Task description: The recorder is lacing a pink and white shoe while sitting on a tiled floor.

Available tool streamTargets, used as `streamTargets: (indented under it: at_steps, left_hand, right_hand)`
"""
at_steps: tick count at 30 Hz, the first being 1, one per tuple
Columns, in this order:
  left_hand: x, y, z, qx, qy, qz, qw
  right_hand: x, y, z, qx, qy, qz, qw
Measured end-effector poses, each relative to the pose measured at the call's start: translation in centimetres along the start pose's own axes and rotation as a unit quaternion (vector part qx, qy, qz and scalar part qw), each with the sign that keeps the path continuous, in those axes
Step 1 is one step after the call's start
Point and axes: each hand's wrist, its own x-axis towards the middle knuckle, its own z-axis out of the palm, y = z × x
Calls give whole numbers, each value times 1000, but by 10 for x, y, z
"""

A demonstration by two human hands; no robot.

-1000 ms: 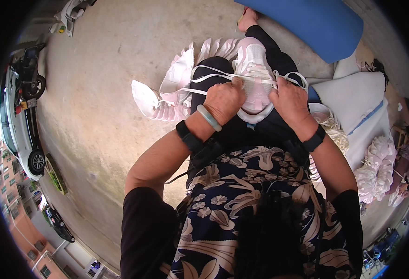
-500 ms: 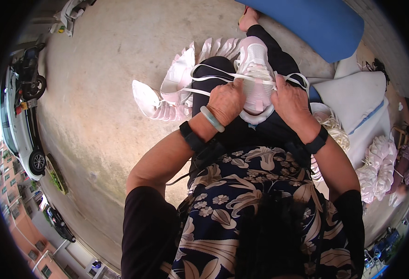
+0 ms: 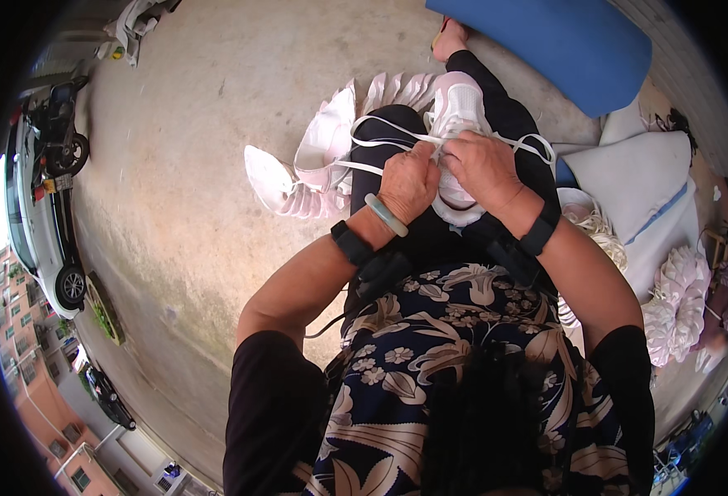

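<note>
A pink and white sneaker (image 3: 461, 101) lies on my lap between my thighs, its toe pointing away from me. My left hand (image 3: 411, 180) is closed at the near left side of its tongue, thumb and forefinger pinching the white shoelace (image 3: 376, 119). From there the lace loops out over my left knee. My right hand (image 3: 486, 168) bends across the sneaker's opening, its fingertips closed on the lace close to the left hand's. Another loop of lace sticks out past the right hand. Both hands hide much of the tongue and eyelets.
Flat pink and white shoe uppers (image 3: 327, 136) fan out on the concrete floor (image 3: 174, 165) at left. On the right are a bundle of cream laces (image 3: 603, 240), white sheeting (image 3: 628, 178) and stacked uppers (image 3: 680, 293). A blue roll (image 3: 562, 54) lies at the far right.
My right hand has moved left and turned across the sneaker, bringing its fingertips next to my left hand's. The hands were apart before, on either side of the tongue.
</note>
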Motion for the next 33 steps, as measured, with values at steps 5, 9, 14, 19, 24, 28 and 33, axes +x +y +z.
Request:
streamTargets:
  at_steps: [5, 9, 14, 19, 24, 28, 33]
  left_hand:
    - [2, 0, -1, -2, 4, 3, 1000]
    - [0, -1, -1, -14, 11, 3, 1000]
    - [-3, 2, -5, -5, 8, 2, 1000]
    - [-1, 10, -6, 6, -14, -14, 1000]
    - [-3, 13, -8, 35, -18, 13, 999]
    - [-5, 13, -10, 38, -12, 10, 999]
    - [-1, 16, -8, 34, -28, 11, 999]
  right_hand:
    - [1, -1, 3, -21, -24, 10, 999]
    - [0, -3, 3, -11, -8, -2, 1000]
    - [-3, -1, 7, -17, 15, -17, 1000]
    - [-5, 0, -6, -46, 55, -114, 991]
    - [-40, 9, -39, -75, 54, -117, 989]
    - [-111, 53, -76, -36, 25, -29, 999]
    - [-236, 110, -102, 53, -3, 189, 980]
